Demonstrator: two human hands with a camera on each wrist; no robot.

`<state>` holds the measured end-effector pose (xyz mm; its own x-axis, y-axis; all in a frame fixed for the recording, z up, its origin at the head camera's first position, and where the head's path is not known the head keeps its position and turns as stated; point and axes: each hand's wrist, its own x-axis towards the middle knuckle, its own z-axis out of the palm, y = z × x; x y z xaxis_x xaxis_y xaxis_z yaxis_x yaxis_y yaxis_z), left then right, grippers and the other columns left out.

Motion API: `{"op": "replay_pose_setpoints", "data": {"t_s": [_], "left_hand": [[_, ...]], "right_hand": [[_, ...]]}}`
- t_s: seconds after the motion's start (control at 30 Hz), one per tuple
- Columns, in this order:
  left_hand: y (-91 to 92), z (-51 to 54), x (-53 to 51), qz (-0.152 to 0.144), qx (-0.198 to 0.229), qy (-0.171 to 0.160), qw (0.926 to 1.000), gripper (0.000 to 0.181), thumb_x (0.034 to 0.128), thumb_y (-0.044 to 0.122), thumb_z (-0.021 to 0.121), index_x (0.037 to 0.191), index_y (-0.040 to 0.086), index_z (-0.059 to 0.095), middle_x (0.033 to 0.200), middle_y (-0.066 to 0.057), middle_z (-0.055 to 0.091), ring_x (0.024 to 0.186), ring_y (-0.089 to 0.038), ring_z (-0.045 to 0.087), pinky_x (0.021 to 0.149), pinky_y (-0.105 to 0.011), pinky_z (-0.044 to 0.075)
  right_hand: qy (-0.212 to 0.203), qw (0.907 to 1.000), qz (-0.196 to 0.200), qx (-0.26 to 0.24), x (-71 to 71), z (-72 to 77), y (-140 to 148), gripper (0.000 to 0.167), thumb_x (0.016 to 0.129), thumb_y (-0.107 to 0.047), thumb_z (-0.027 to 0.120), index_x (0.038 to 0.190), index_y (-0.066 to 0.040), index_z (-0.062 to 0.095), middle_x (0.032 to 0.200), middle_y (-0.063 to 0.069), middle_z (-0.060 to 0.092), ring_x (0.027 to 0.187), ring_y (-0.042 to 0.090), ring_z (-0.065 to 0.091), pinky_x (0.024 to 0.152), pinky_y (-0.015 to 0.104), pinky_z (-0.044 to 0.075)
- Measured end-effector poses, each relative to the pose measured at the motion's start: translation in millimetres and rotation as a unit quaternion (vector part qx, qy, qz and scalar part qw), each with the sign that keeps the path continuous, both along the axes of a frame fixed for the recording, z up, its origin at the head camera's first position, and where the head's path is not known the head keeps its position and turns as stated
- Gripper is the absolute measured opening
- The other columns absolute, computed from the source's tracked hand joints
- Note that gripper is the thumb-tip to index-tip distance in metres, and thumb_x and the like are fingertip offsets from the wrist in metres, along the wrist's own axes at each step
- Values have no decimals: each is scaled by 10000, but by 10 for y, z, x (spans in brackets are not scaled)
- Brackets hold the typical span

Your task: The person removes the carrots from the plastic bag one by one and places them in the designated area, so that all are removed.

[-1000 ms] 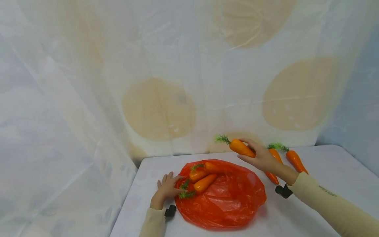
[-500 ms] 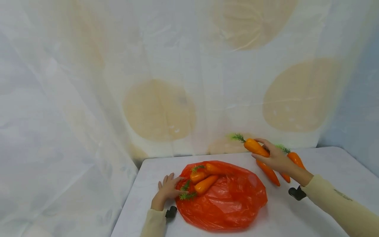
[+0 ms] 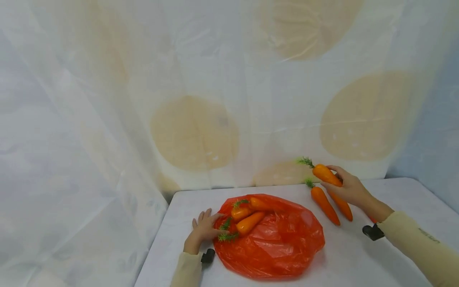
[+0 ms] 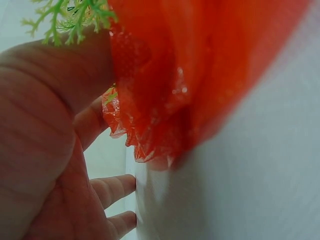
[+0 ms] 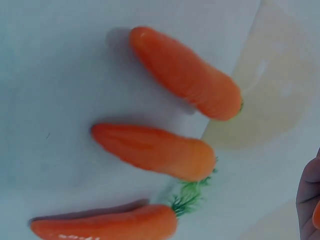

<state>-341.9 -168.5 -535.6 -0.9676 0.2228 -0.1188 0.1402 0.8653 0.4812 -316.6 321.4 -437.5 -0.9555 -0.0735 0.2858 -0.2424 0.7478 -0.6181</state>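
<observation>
My right hand (image 3: 349, 189) holds an orange carrot (image 3: 324, 174) with a green leafy top above the table's back right. Below it lie two more carrots, a left one (image 3: 325, 205) and a right one (image 3: 343, 207) partly behind the hand. The right wrist view shows three carrots on the table, the uppermost carrot (image 5: 187, 75) among them. My left hand (image 3: 204, 229) is at the left edge of a red plastic bag (image 3: 276, 251), its rim between thumb and forefinger. Several carrots (image 3: 250, 223) lie at the bag's mouth, their green tops (image 4: 75, 20) beside the thumb.
The white table (image 3: 344, 259) ends at a patterned curtain (image 3: 193, 131) behind. Another curtain hangs along the left side. Each sleeve has a black wrist camera, one by the left wrist (image 3: 208, 256).
My right hand has moved right with the carrot, away from the bag, uncovering the left carrot on the table and covering most of the rightmost one. The left hand has stayed in place.
</observation>
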Motion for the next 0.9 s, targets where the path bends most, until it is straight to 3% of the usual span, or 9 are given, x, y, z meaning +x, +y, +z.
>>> {"op": "replay_pose_setpoints", "data": {"t_s": [0.17, 0.37, 0.6, 0.77, 0.9], "left_hand": [[-9, 3, 13, 9, -12, -23, 10000, 643, 761, 527, 786, 1341, 329, 592, 1591, -190, 278, 1453, -484, 157, 1105, -778, 29], [-25, -8, 20, -16, -68, 27, 10000, 636, 764, 524, 783, 1340, 334, 590, 1587, -185, 284, 1449, -479, 168, 1105, -778, 45], [-17, -16, 21, -16, -28, 76, 10000, 642, 763, 519, 786, 1340, 315, 591, 1581, -196, 288, 1443, -486, 174, 1096, -785, 47], [-7, -5, 19, -11, -34, 98, 9999, 656, 760, 507, 793, 1346, 296, 588, 1575, -197, 298, 1438, -479, 185, 1098, -784, 53], [-1, -6, 12, -5, -47, 70, 10000, 659, 765, 503, 794, 1352, 291, 583, 1576, -195, 297, 1440, -474, 184, 1102, -780, 52]], "right_hand": [[-196, 9997, -126, 7, -6, -90, 164, 748, 951, -451, 628, 1479, -17, 323, 1146, 260, 598, 874, 284, 582, 696, 325, 540], [-369, 9984, -406, 158, -43, -189, 366, 847, 940, -546, 591, 1495, 11, 278, 1280, 315, 526, 1011, 396, 556, 832, 542, 539], [-343, 9968, -669, 267, -59, -242, 493, 814, 960, -510, 578, 1473, 52, 287, 1233, 340, 526, 957, 387, 555, 769, 491, 552], [-503, 9952, -816, 195, -61, -298, 577, 864, 954, -546, 563, 1479, 69, 259, 1287, 379, 467, 1011, 453, 534, 833, 597, 532], [-449, 9945, -929, 180, -58, -332, 677, 848, 958, -528, 567, 1466, 81, 268, 1267, 396, 471, 1006, 478, 543, 806, 601, 533]]}}
